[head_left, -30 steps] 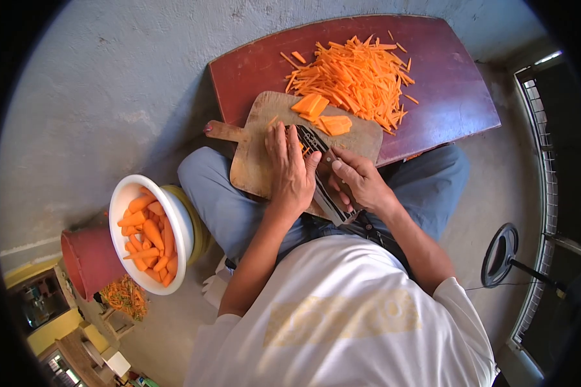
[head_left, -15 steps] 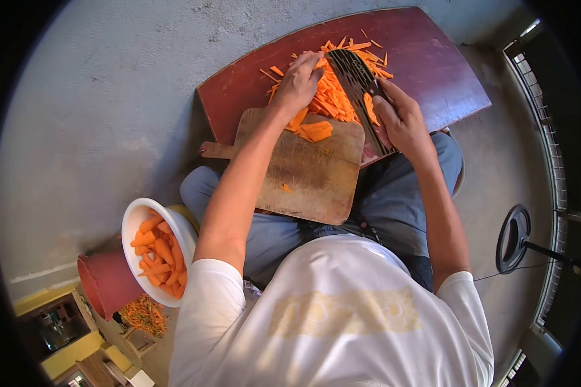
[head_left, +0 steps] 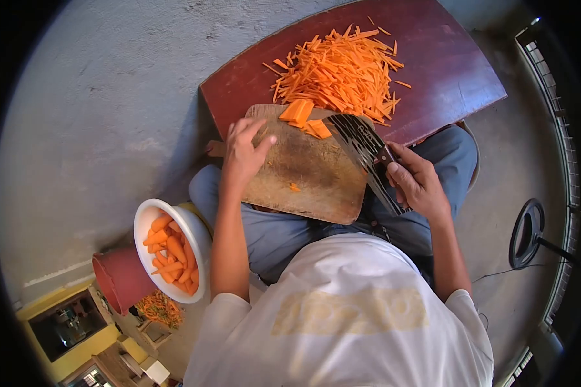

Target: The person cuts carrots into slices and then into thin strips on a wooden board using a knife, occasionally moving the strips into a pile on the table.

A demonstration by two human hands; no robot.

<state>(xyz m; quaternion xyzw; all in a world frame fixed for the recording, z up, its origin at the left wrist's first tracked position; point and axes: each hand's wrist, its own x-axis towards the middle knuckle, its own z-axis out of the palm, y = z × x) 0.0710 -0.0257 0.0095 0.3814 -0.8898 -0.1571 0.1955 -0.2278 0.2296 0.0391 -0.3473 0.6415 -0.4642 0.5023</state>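
My right hand [head_left: 416, 179] is closed round the handle of a broad cleaver [head_left: 363, 145], whose dark patterned blade slants over the right side of a wooden cutting board [head_left: 303, 171]. Over the board's left edge hovers my left hand [head_left: 244, 151], fingers spread, holding nothing. Carrot slices [head_left: 297, 111] lie in two small stacks at the board's far edge, close to the blade's tip. Just beyond them, a big heap of carrot strips [head_left: 342, 68] covers part of the red table [head_left: 432, 58]. A small carrot scrap [head_left: 294, 187] rests near the board's middle.
To my left stands a white bowl [head_left: 142, 222] of whole peeled carrots [head_left: 174, 248], beside a red bucket [head_left: 119, 280]. Peelings [head_left: 160, 309] are piled on the floor below. A rough wall [head_left: 110, 116] runs along the left. On the right is a black ring on a pole [head_left: 527, 233].
Both hands have drawn back from the strip heap towards me. The left hand has opened over the board's left side; the cleaver has come down beside the slices.
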